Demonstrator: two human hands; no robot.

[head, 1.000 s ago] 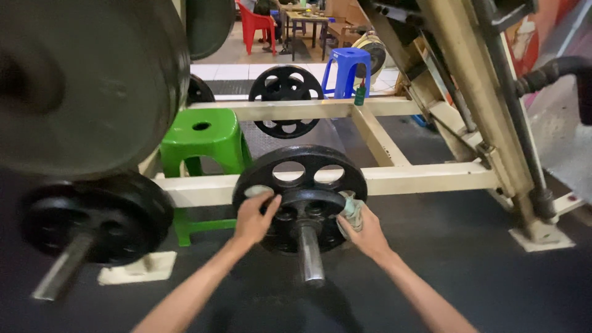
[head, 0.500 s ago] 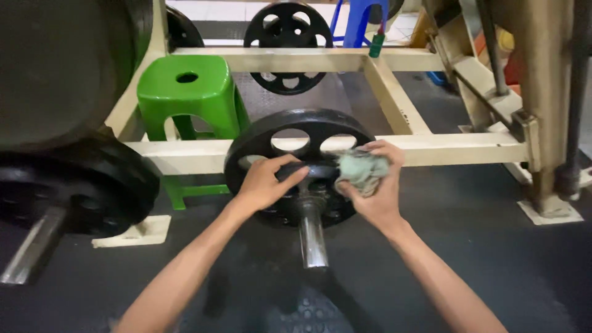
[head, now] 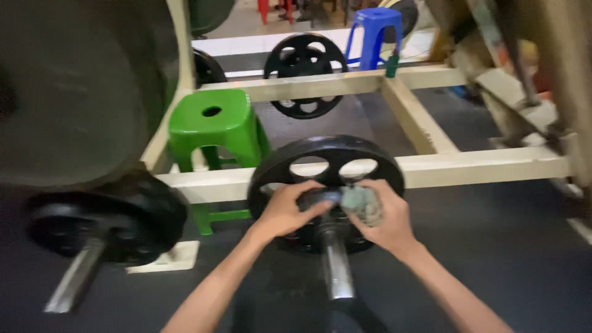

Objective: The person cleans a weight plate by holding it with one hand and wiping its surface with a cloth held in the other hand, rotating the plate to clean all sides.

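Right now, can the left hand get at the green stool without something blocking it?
Probably yes. The left hand rests on the black weight plate, and the green stool stands just beyond to its left; only the cream frame bar crosses low in front.

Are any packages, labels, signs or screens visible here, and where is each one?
Small bottle: stands on the cream frame's far crossbar, beside the blue stool; slim, dark green, with a reddish top.
No label, sign or screen can be made out.

No packages, labels, signs or screens show anywhere around the hands — none legible or distinct enough to tell.
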